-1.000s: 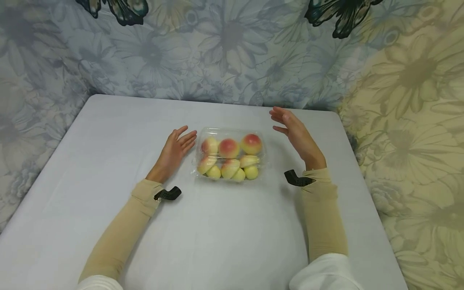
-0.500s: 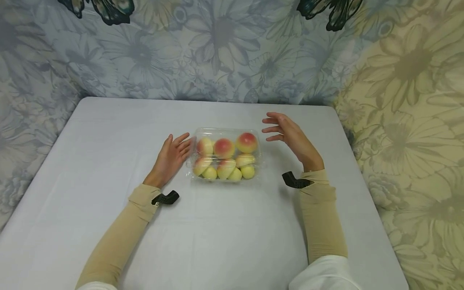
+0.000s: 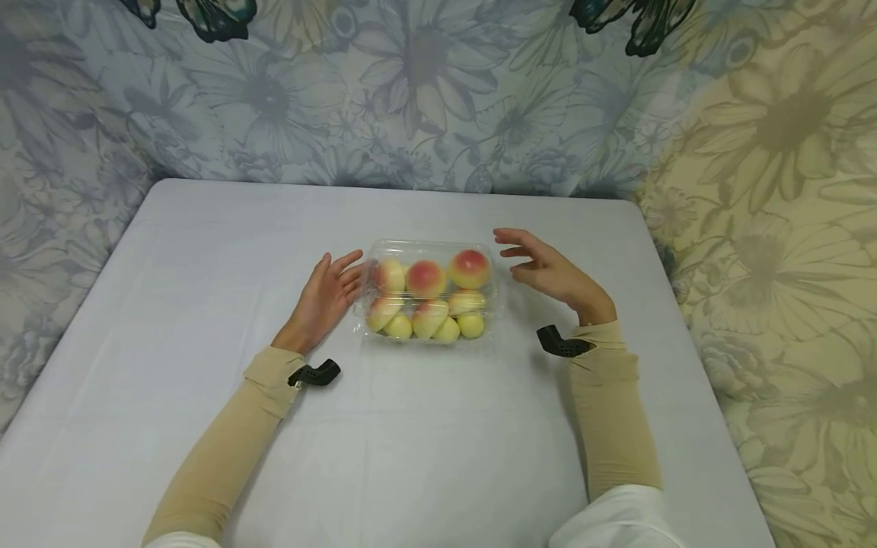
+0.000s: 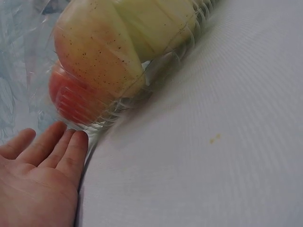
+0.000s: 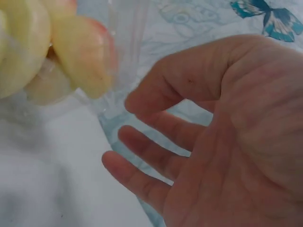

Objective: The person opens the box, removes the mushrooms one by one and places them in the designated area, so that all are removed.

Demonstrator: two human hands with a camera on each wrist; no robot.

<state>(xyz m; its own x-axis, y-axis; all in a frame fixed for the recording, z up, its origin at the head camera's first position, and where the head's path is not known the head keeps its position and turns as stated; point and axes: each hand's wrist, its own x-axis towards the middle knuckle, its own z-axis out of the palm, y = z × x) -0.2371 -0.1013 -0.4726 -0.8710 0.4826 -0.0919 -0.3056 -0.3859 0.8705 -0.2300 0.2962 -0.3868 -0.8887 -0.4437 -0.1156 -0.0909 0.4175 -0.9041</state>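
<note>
In the head view a clear plastic clamshell box stands on the white table between the two hands. Inside it are red-blushed peaches and small yellow-green fruits. My left hand is at the box's left side, palm turned toward it, and the left wrist view puts the fingertips right at the ribbed lower wall. To the right of the box my right hand hovers, fingers loosely bent and holding nothing. The right wrist view shows a gap between those fingers and the box.
The white table runs to a floral-patterned wall at the back and a yellowish one at right. A black wrist mount sits on the left sleeve, another black mount on the right.
My left hand has come up against the box's left side. My right hand has lowered and moved nearer the box, its fingers bending more. The head view has shifted slightly.
</note>
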